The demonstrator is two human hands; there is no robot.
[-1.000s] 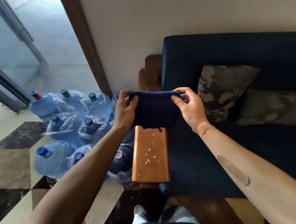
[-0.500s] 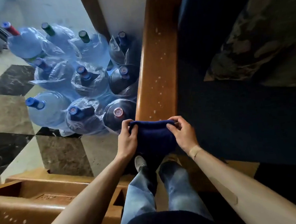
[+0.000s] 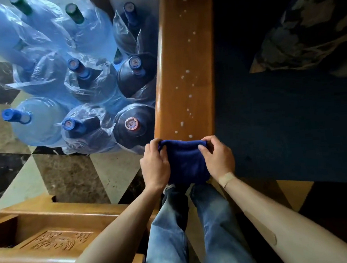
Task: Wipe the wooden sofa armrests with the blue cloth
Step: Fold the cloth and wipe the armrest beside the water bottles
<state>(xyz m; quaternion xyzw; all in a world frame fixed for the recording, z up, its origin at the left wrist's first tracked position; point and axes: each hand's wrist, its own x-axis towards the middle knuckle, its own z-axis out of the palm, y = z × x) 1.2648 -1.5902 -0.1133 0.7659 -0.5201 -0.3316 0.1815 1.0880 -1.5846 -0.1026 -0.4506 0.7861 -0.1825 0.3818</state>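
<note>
Head view | armrest (image 3: pixel 184 59) runs lengthwise away | blue cloth (image 3: pixel 184 163) at near end

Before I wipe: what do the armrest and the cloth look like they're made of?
Armrest: looks like varnished wood, with an orange-brown glossy sheen along its rounded edge and white specks on top. Blue cloth: seemingly soft matte fabric, possibly knit or microfibre, bunching between both hands.

The armrest (image 3: pixel 185 69) top lies open ahead (only white specks), hemmed left by water bottles (image 3: pixel 136 125).
</note>
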